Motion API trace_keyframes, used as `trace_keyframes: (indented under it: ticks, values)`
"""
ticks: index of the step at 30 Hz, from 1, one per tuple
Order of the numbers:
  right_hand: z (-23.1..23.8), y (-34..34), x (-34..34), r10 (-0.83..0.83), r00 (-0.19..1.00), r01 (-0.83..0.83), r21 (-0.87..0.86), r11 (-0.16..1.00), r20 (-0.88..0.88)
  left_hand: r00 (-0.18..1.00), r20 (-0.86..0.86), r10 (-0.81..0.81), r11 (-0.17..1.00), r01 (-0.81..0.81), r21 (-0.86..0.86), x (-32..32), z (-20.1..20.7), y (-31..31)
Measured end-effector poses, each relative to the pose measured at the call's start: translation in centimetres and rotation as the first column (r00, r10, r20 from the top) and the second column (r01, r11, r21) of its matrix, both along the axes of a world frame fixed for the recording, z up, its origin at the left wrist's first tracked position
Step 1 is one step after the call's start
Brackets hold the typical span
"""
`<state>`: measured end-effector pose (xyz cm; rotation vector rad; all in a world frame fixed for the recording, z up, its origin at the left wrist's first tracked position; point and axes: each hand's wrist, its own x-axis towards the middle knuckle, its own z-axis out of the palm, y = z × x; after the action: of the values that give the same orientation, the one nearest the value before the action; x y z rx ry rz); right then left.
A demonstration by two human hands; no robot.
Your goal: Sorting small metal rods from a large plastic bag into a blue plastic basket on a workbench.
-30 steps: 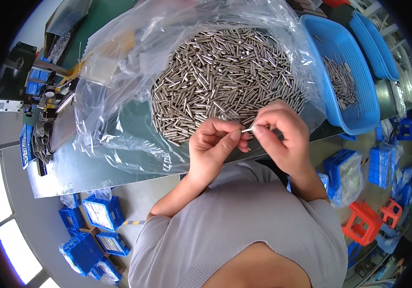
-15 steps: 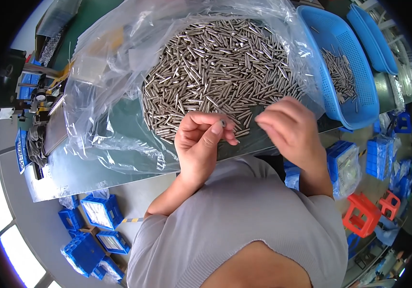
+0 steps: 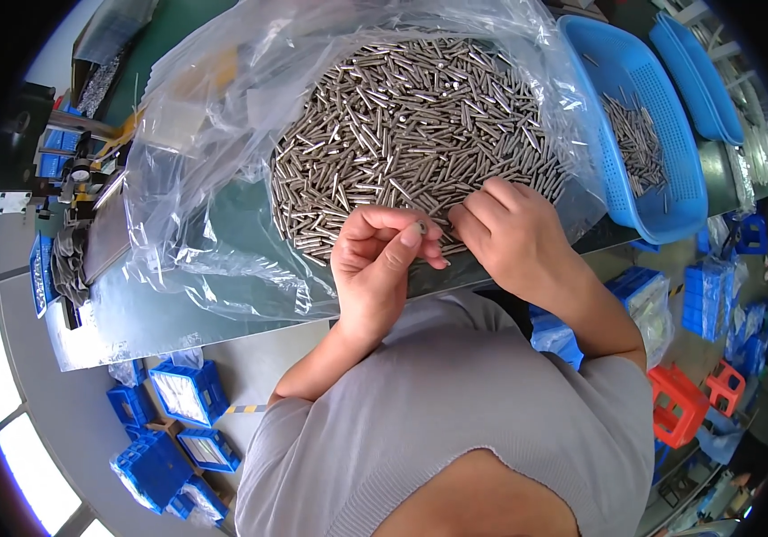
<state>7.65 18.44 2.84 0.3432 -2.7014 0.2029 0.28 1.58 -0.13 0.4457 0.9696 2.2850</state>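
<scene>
I am watching from far away, and I am seeing that the two hands have come apart. One second ago they were touching, with a thin metal pin pinched between them in front of the chest. Now the right hand (image 3: 513, 237) is reaching back to the near edge of the big pile of metal pins (image 3: 411, 134), and its fingertips are resting on the pins there. I cannot tell if it is pinching one yet, because the fingers are hiding the tips.

The left hand (image 3: 379, 264) is staying up, just beside the right one, curled in a loose fist. Its thumb and first finger are pressing together on something small and shiny (image 3: 421, 228) at the fingertips. I think it is one pin, but it is too small to be sure. To me this is looking like sorting work: one pin is being kept, and the other hand is going for the next.

The pins are short, thin and silver, all lying every which way in a wide heap. The heap is sitting just beyond both hands, on a clear plastic bag (image 3: 223, 179) that is spread open on the dark green table (image 3: 223, 295). Far off to the right of the right hand, a blue basket (image 3: 643, 134) is holding a few more pins.
</scene>
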Motion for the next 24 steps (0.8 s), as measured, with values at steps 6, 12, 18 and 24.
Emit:
trace_keyframes:
  ticks: [6, 12, 18, 24]
  values:
    - [0.1, -0.3, -0.3, 0.014, 1.0, -0.014, 0.003, 1.0, 0.025, 1.0, 0.002, 0.007, 1.0, -0.007, -0.003, 0.1, 0.1, -0.1]
    - [0.4, 1.1, -0.5, 0.009, 1.0, -0.014, -0.279, 0.96, -0.018, 0.998, 0.043, -0.039, 0.999, 0.04, -0.02, 0.1, 0.5, 0.0]
    - [1.2, -0.7, 0.7, 0.175, 0.982, 0.055, -0.997, 0.057, 0.065, 0.998, 0.018, -0.067, 0.997, 0.067, -0.024, 0.1, 0.4, 0.1]
    - [0.2, -0.9, -0.2, 0.207, 0.978, -0.028, -0.969, 0.244, 0.024, 0.996, 0.031, -0.086, 0.996, 0.086, 0.0, 0.0, 0.3, -0.1]
